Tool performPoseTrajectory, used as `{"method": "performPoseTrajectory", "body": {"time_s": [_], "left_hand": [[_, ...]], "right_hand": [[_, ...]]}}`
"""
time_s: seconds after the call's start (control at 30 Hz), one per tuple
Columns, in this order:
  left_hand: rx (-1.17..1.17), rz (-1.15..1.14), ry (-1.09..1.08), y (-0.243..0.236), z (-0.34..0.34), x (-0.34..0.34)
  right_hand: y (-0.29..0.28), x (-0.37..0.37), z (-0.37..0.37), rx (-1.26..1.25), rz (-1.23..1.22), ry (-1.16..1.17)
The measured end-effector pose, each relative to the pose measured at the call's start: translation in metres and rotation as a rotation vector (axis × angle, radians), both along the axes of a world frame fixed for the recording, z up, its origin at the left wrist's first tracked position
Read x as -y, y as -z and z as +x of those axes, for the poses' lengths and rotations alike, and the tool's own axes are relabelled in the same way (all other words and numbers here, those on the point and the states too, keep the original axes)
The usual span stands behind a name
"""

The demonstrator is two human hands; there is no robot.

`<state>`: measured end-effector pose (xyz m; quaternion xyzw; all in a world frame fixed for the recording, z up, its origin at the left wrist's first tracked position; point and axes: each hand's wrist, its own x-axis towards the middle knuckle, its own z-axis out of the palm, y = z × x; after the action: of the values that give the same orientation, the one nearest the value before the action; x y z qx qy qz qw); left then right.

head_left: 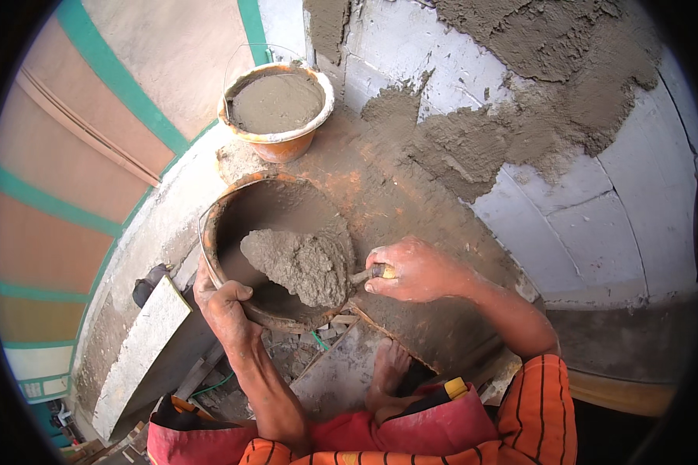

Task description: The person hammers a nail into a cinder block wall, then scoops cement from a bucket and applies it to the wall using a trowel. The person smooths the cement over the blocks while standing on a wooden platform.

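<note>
My left hand (226,304) grips the near left rim of a wide bucket (335,221), whose inside is coated with grey mortar. The bucket is tilted toward me. My right hand (417,270) is closed round the yellow-and-dark handle of a trowel (381,271). A thick heap of wet mortar (298,262) covers the trowel's blade, which is over the bucket's opening. Beyond stands a second, orange bucket (283,147) filled nearly to its rim with smooth mortar.
A block wall (589,232) at the right is partly covered with rough mortar (512,132). Both buckets rest on a mortar-stained board (411,209). Left is a striped wall (93,155) in peach and green. Below lie a pale slab (143,356), rubble (275,353) and my bare foot (390,368).
</note>
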<state>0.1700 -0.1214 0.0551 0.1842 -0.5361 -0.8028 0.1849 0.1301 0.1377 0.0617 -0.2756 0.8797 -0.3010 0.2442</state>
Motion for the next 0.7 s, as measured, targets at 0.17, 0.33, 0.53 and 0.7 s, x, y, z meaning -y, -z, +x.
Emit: {"method": "performPoseTrajectory", "body": {"time_s": [0.17,0.33,0.53,0.7], "left_hand": [[0.044,-0.072,0.001,0.007,-0.001,0.006],[0.035,-0.010,-0.016,0.004,0.000,0.005],[0.071,0.011,0.020,0.012,0.002,-0.007],[0.051,-0.012,0.057,0.009,-0.006,-0.018]], "right_hand": [[0.000,-0.062,-0.062,0.536,-0.144,0.157],[-0.034,-0.146,-0.091,-0.016,-0.344,0.868],[-0.079,-0.130,-0.077,-0.166,-0.190,0.802],[0.120,-0.105,-0.120,-0.241,0.411,0.490]]}}
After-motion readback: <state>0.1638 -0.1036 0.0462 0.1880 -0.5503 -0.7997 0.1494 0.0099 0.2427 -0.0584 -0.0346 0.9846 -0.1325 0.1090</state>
